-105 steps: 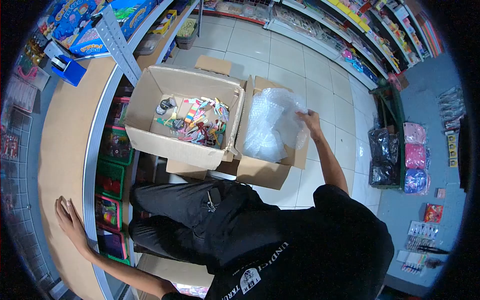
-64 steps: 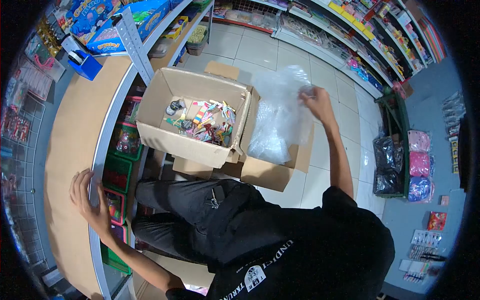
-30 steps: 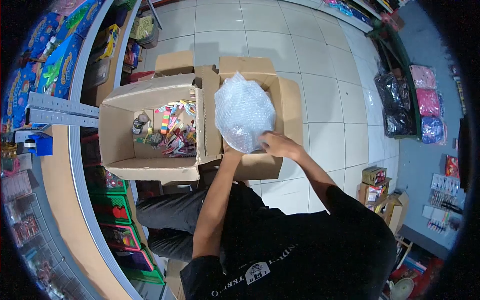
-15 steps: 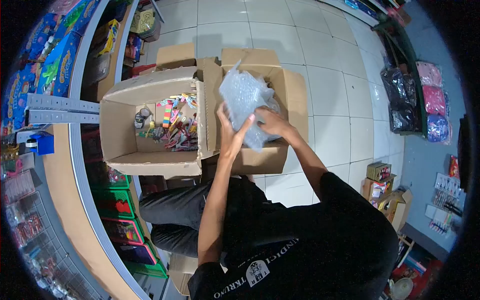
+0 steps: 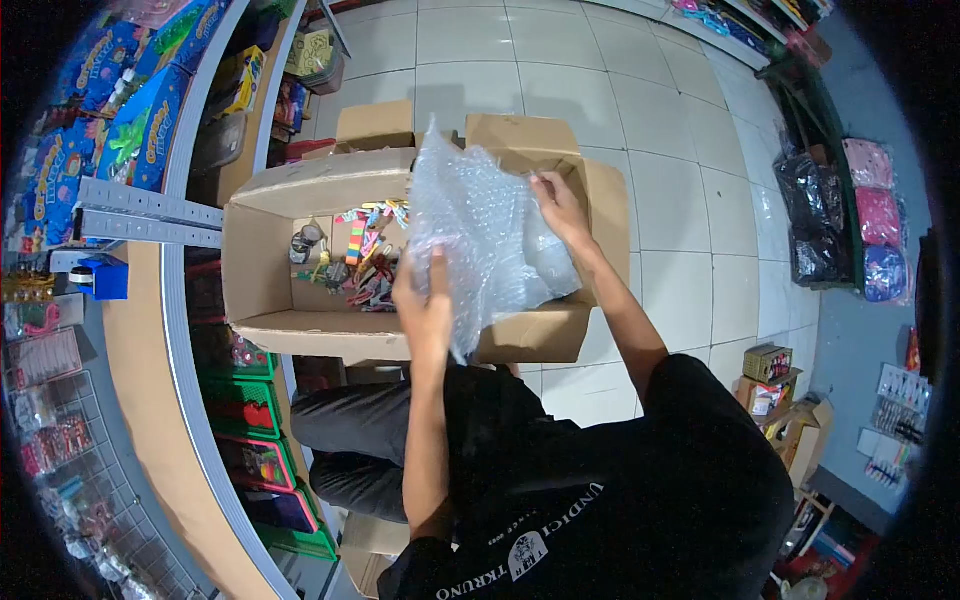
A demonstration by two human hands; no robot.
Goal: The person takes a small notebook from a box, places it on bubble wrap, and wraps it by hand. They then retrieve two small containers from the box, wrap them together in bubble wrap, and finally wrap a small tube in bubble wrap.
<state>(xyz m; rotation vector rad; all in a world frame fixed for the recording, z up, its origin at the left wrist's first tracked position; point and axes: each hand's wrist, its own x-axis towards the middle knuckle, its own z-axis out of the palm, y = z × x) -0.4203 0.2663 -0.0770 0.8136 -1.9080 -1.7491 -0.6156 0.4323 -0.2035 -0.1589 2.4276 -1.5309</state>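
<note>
A sheet of clear bubble wrap (image 5: 480, 225) is spread between my hands, over the open cardboard box (image 5: 535, 335) on the right. My left hand (image 5: 425, 305) grips its left edge, thumb on top and fingers underneath. At the upper right edge, my right hand (image 5: 562, 210) pinches the wrap. What lies under the sheet in that box is hidden. Close to my left hand, a second cardboard box (image 5: 260, 270) holds small colourful items (image 5: 375, 250) and what look like rolls of tape (image 5: 308, 240).
Shelves with blue packages (image 5: 140, 130) and green-edged baskets (image 5: 240, 407) run along the left. White floor tiles (image 5: 680, 210) lie beyond the boxes. To the right are black plastic bags (image 5: 812, 215), pink packs (image 5: 870, 165) and a small carton (image 5: 800, 440).
The bubble wrap has gone from bunched to opened out wider. My left hand has moved left and down with its edge; my right hand has shifted up and right.
</note>
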